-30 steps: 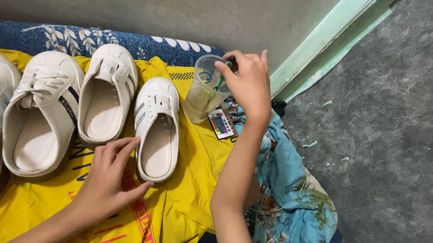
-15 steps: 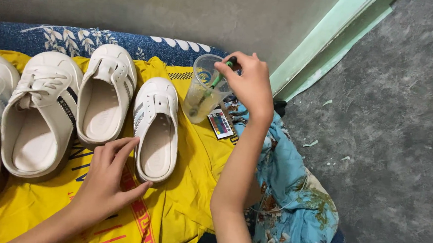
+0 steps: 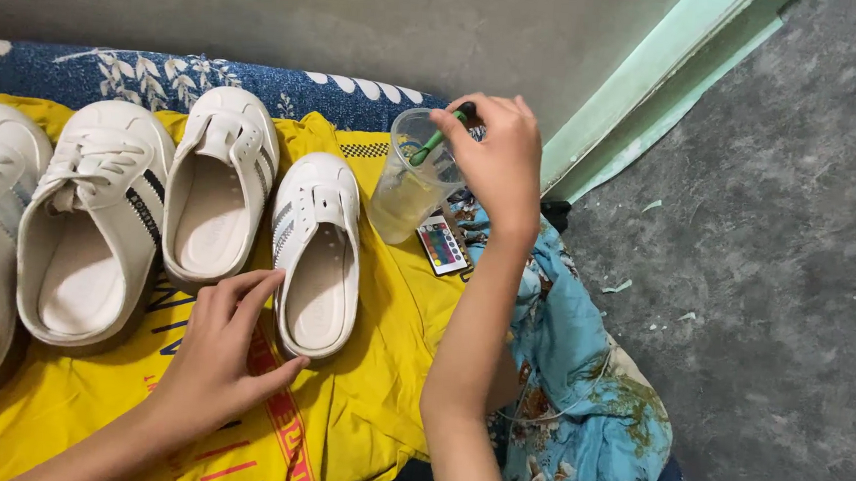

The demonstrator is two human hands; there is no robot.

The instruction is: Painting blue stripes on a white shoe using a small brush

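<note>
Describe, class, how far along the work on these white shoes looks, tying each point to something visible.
Done: four white shoes sit in a row on the yellow cloth. In hand: the right hand dips a green-handled tool into a clear plastic cup of pale liquid, while the left hand rests beside the smallest shoe. Left: no shoe looks wet or touched by the tool.

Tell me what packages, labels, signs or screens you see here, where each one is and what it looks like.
Small flat rectangular remote control: lies on the yellow printed cloth just below the clear plastic cup, white body with a grid of many-coloured buttons.
Printed marks on the yellow cloth: under and beside the left hand, red and dark stripes and letters.
No packages, signs or lit screens show.
</note>
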